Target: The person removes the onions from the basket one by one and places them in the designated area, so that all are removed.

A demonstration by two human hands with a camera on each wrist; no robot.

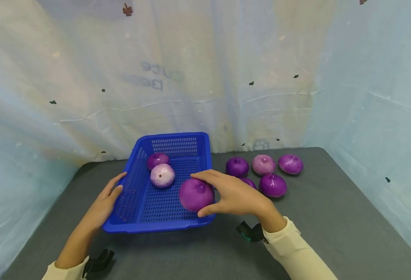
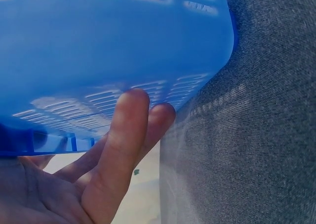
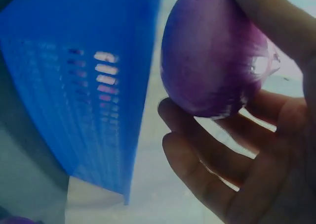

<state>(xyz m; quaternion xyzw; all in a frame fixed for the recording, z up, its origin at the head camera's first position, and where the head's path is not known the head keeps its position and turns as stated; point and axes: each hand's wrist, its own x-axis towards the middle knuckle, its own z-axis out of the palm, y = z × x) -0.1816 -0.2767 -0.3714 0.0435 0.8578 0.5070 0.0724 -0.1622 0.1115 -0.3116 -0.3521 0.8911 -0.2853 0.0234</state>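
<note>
Your left hand (image 1: 102, 204) rests its nearly straight fingers against the left wall of the blue basket (image 1: 149, 228). At the basket's right wall, your right hand (image 1: 236, 195) grips a purple onion (image 1: 195, 195); hold it round its girth, since that glossy skin looks firm, probably slippery, likely light. Count one basket, two onions (image 1: 162, 175) inside it, one gripped, and five onions (image 1: 273, 185) right of it.

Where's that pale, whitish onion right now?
In the head view, the pale onion sits inside the blue basket, left of its middle, right in front of a darker purple onion.
</note>
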